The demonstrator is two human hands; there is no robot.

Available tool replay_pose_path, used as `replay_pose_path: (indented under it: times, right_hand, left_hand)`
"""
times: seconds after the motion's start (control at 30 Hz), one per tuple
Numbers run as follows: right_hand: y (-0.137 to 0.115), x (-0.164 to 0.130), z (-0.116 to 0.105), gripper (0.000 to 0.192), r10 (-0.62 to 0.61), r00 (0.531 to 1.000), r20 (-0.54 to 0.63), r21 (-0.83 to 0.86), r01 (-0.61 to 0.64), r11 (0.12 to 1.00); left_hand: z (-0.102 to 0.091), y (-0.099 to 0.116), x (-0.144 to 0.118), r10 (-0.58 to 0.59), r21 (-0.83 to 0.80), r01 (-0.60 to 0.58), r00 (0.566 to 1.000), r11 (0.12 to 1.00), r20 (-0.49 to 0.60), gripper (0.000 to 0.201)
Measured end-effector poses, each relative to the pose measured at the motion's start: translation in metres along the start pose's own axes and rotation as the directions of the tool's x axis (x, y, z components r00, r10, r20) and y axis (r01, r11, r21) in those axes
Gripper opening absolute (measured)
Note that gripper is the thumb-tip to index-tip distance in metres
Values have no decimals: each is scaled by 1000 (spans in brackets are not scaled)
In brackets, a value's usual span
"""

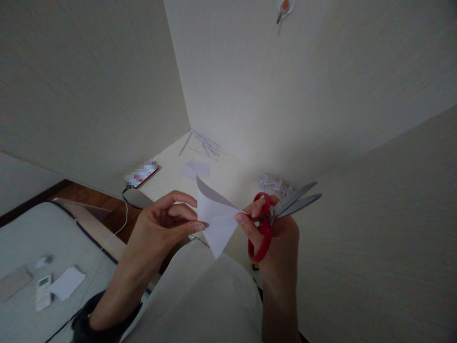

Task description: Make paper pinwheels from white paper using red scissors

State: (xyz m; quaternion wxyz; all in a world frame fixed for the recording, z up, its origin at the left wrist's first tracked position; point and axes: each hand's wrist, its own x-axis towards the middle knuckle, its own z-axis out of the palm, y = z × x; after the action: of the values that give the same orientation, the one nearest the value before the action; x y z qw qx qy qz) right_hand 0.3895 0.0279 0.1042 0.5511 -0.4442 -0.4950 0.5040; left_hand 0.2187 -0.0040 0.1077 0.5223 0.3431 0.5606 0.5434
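Observation:
A folded white paper piece [217,221] hangs between my two hands above my lap. My left hand [162,224] pinches its left edge with fingertips. My right hand [273,233] holds red-handled scissors [276,214], with fingers through the loops, and its fingertips also touch the paper's right corner. The grey blades point up and to the right, slightly apart, away from the paper.
A small pale table [228,176] stands in the wall corner with paper strips [205,143], a white paper scrap [194,169], crumpled cuttings [274,185] and a phone [142,174] on a cable. A mattress [43,257] with small cards lies at left.

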Motion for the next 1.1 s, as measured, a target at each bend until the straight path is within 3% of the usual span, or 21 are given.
replay_pose_path:
  times: [0.37,0.73,0.97,1.1]
  right_hand:
    - [-3,0,4,26,-26,1000,-4,35,26,999]
    - [-1,-1,2,26,-26,1000,6,21,26,999]
    - [4,0,1,26,7,1000,4,116,-7,993]
    - [3,-2,1,26,22,999,24,138,-26,990]
  left_hand:
    - [-2,-4,2,20,-9,-20,1000,1000,-7,21]
    - [0,-7,1,33,-122,-32,999,992,5,21]
    - [-3,-11,4,-68,-246,110,983,963,171,31]
    - [-3,-9,2,-25,-190,38,997,981,71,25]
